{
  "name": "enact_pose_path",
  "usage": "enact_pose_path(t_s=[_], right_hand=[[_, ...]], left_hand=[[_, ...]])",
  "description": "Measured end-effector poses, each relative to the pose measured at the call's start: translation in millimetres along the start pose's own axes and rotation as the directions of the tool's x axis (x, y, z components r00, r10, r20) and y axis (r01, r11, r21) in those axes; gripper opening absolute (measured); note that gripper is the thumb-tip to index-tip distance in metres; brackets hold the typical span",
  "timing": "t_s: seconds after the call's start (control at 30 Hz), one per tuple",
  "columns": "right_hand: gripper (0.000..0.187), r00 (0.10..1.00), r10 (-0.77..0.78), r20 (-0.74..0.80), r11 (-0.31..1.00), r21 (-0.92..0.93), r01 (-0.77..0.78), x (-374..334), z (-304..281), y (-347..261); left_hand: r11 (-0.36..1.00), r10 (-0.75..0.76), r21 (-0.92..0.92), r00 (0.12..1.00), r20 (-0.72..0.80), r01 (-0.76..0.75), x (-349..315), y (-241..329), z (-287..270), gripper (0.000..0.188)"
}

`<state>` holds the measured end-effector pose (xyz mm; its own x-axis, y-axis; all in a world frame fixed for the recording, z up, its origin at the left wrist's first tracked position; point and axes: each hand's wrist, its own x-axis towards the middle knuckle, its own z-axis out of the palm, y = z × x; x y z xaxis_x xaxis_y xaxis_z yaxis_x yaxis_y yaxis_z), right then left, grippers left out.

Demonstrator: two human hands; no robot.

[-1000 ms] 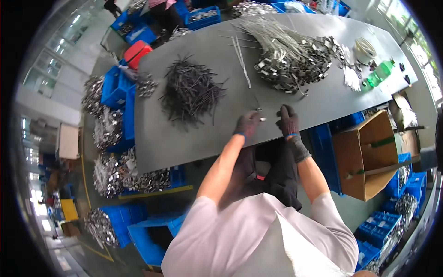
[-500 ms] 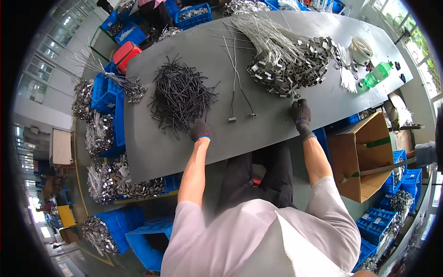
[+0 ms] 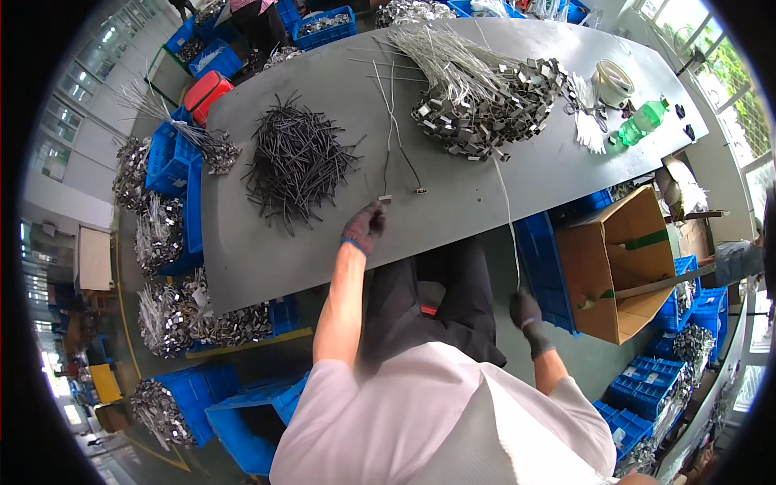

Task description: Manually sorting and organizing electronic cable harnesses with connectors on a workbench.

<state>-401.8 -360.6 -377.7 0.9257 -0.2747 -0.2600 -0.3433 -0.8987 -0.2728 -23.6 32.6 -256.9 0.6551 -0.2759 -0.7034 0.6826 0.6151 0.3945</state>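
My right hand (image 3: 525, 309), in a dark knitted glove, is closed on a white wire (image 3: 508, 202) below the table's front edge. The wire stretches taut up to the near side of a heap of metal connectors (image 3: 485, 121) with white leads. My left hand (image 3: 365, 226), gloved too, is over the table with its fingers curled together; what they hold, if anything, is hidden. Just beyond its fingertips lies the connector end of one of two wires (image 3: 391, 121) with dark sleeved ends. To its left is a pile of short black tubes (image 3: 299, 162).
The grey table (image 3: 283, 271) spans the front. A green bottle (image 3: 644, 121) and a cream roll (image 3: 613, 83) are at its right. An open cardboard box (image 3: 578, 267) and a blue crate (image 3: 543, 271) stand off the right front edge; more crates (image 3: 174, 162) line the left.
My right hand has drawn back from the connector heap to below the table edge, pulling a wire out with it. My left hand has moved right, away from the black tubes, toward the laid-out wires.
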Motion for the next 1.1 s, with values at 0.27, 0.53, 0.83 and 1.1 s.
enact_pose_path(t_s=[0.27,0.53,0.83,1.1], right_hand=[[0.023,0.999,0.042,0.005,0.986,0.162,-0.043,-104,-9,-16],[0.021,0.996,-0.014,0.089,0.999,0.051,0.01,-42,-48,-39],[0.02,0.977,-0.025,0.212,0.999,-0.038,0.034,-64,-19,-1],[0.022,0.966,0.032,0.255,0.998,-0.063,-0.016,-65,-37,-29]], left_hand=[[0.987,0.037,0.139,0.959,0.281,-0.078,25,-115,121,0.009],[0.773,0.628,0.004,0.766,0.136,-0.635,-24,-99,228,0.014],[0.706,0.534,0.305,0.763,0.364,-0.639,-51,-72,199,0.011],[0.52,0.789,0.221,0.563,0.245,-0.825,-76,-77,198,0.018]])
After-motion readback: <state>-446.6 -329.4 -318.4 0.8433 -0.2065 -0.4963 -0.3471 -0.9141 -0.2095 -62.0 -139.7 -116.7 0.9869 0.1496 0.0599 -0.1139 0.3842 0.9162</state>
